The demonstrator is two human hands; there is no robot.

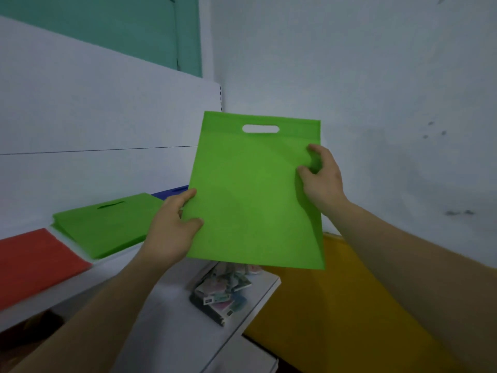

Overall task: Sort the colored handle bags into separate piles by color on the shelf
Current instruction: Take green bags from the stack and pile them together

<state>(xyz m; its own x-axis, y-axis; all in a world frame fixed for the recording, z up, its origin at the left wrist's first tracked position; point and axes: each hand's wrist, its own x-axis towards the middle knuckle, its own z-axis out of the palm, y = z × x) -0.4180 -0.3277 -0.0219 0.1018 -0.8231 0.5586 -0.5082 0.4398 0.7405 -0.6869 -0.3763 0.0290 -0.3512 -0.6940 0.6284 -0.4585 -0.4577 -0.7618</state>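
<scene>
Fingers (185, 197) of the left hand (172, 227) pinch the green handle bag (252, 195) at its left edge, and the right hand (322, 179) grips the right edge. The bag is upright in the air, cut-out handle on top! To its left, on the white shelf (80, 281), lie a green pile (107, 224), a red pile (35, 262) and, behind, what looks like a blue bag (172, 191).

One green bag (252, 189) held up, one green pile (107, 224), one red pile (35, 262), one blue bag (172, 191) edge, one heap of small packets (223, 292).
</scene>
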